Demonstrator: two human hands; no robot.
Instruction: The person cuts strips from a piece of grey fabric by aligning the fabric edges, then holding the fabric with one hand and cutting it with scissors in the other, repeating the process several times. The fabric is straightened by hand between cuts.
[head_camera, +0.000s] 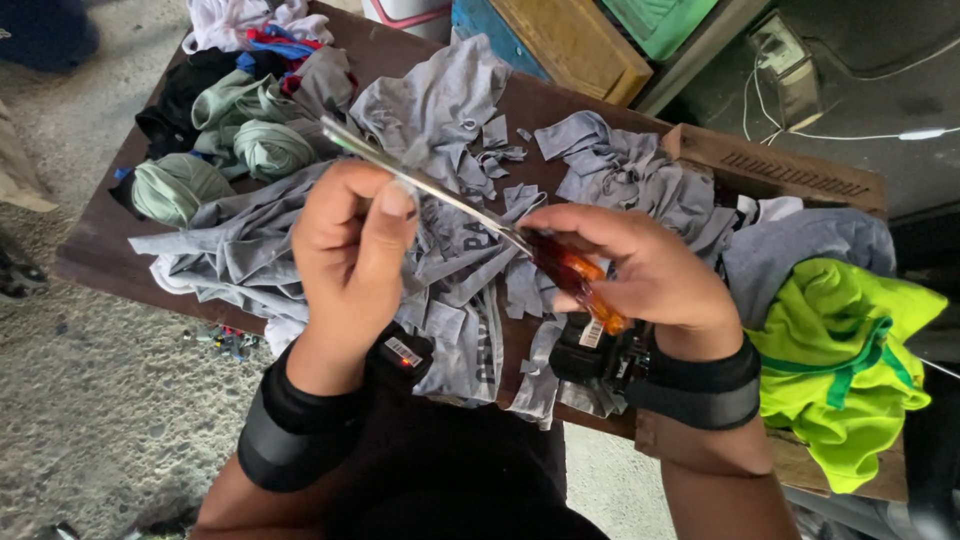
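Scissors (470, 205) with orange handles sit in our hands above grey cloth scraps (450, 280) on the surface (100, 255): our right hand (640, 270) closed around the handles, our left hand (350, 250) pinching the blades.

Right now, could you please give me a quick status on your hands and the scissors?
Right hand grips orange-handled scissors. Left hand pinches the blades near the tip. Grey fabric scraps spread on the table beneath; nothing blocking.
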